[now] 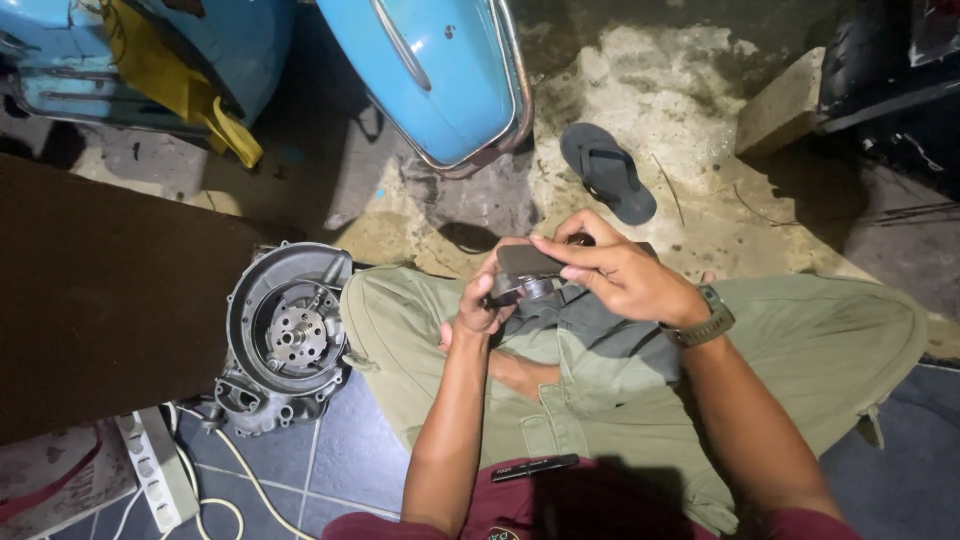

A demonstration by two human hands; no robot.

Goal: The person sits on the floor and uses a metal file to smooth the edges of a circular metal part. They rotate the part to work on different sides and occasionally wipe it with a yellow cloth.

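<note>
Both hands meet over my lap, above my crossed legs. Right hand [618, 278] lies flat over the dark pad [527, 261], fingers spread along its top, pressing it down. Left hand [478, 308] grips the metal part [520, 290] from below-left, fingers curled on it. Pad's long axis runs left-right between my hands. Engine case [285, 335] sits on the floor at my left knee, nearer my left hand. Sandal [607, 171] lies ahead, well apart.
</note>
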